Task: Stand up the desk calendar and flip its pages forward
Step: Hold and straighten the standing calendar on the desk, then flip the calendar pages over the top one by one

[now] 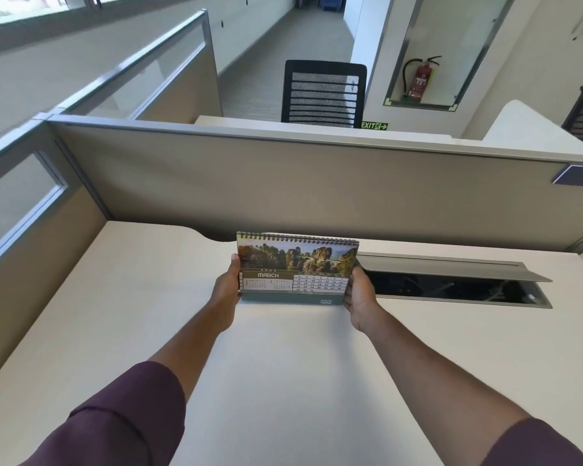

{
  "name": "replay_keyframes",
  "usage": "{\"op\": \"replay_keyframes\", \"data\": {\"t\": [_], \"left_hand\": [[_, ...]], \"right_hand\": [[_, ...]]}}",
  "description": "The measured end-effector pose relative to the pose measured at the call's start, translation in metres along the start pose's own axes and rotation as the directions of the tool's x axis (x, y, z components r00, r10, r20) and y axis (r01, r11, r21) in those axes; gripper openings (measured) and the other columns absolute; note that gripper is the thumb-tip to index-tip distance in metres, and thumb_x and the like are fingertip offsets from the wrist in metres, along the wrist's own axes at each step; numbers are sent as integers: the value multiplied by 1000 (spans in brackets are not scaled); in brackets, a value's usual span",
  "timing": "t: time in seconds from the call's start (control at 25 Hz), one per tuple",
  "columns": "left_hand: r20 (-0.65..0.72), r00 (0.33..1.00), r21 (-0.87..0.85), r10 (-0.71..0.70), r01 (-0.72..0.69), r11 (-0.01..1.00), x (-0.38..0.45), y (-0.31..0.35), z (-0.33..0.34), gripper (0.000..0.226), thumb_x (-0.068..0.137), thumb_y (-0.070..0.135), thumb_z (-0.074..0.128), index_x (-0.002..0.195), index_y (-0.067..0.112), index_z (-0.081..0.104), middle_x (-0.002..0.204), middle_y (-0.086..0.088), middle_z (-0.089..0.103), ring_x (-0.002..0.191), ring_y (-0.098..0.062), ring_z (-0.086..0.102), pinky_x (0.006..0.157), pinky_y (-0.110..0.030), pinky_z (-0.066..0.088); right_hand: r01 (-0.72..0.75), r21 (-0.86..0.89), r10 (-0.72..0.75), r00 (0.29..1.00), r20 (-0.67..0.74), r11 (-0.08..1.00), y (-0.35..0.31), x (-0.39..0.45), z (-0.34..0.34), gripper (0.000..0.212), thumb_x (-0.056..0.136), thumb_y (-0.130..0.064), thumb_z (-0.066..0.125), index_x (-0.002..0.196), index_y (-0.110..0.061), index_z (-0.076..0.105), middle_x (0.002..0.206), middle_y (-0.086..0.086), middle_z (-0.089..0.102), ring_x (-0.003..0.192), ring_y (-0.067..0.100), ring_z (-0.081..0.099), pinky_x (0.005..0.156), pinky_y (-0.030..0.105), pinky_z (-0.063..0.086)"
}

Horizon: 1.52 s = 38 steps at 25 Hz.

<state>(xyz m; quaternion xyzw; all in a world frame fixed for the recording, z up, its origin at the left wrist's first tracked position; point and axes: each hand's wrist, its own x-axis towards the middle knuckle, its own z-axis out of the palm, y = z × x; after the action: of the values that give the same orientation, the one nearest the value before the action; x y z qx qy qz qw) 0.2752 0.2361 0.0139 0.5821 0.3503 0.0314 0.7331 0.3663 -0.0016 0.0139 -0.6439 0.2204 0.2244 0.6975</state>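
Note:
A spiral-bound desk calendar [297,267] stands upright near the middle of the white desk [283,364], its wire binding on top. The facing page reads MARCH, with a rocky landscape photo above the date grid. My left hand [228,287] grips the calendar's left edge, thumb on the front. Its right edge is held by my right hand [360,294], low near the base. The calendar's back and its foot are hidden from me.
An open cable hatch [451,284] with its grey lid raised lies just right of the calendar. A beige partition wall [283,183] closes the desk's far side and another its left. Beyond it stand a black mesh chair [323,92] and a fire extinguisher [421,79].

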Motion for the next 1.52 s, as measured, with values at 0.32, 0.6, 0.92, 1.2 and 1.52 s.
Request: {"op": "replay_keyframes", "data": {"t": [0.32, 0.6, 0.92, 1.2, 1.52], "left_hand": [[-6, 1000, 20, 6, -6, 1000, 3, 1, 1, 44, 99, 58, 30, 90, 33, 66, 93, 6, 71, 91, -12, 62, 92, -34, 39], [-44, 997, 17, -60, 60, 998, 3, -2, -1, 52, 103, 52, 23, 112, 23, 65, 131, -3, 63, 133, -28, 47, 118, -45, 24], [-82, 996, 49, -29, 33, 998, -28, -24, -15, 46, 105, 35, 34, 146, 15, 42, 157, -9, 39, 144, -29, 35, 116, -42, 27], [34, 997, 122, 75, -78, 989, -55, -10, -10, 24, 105, 28, 37, 116, 37, 57, 130, 2, 55, 121, -20, 42, 110, -39, 32], [-2, 1000, 116, 24, -24, 993, -68, 0, -12, 23, 103, 30, 46, 124, 26, 53, 135, -6, 57, 126, -26, 46, 117, -45, 32]], "right_hand": [[4, 13, -4, 1000, 12, 1000, 2, 2, 0, 51, 102, -46, 42, 121, -9, 70, 119, 16, 76, 109, 30, 71, 86, 32, 54], [15, 73, -12, 999, -34, 997, 4, -8, -1, 45, 104, -48, 44, 108, -12, 72, 96, 7, 78, 89, 20, 69, 77, 29, 52], [138, -23, -139, 990, -29, 990, 36, -37, -15, 24, 103, -20, 46, 97, -23, 69, 98, -8, 71, 95, 13, 60, 82, 35, 41], [184, -156, -172, 981, 88, 970, 38, -47, -17, 35, 102, -7, 43, 108, -31, 68, 110, -16, 67, 101, 9, 57, 86, 35, 45], [257, -189, -245, 966, 82, 948, 37, -54, -15, 37, 101, -10, 49, 126, -31, 67, 132, -4, 61, 124, 21, 53, 102, 37, 44]]}}
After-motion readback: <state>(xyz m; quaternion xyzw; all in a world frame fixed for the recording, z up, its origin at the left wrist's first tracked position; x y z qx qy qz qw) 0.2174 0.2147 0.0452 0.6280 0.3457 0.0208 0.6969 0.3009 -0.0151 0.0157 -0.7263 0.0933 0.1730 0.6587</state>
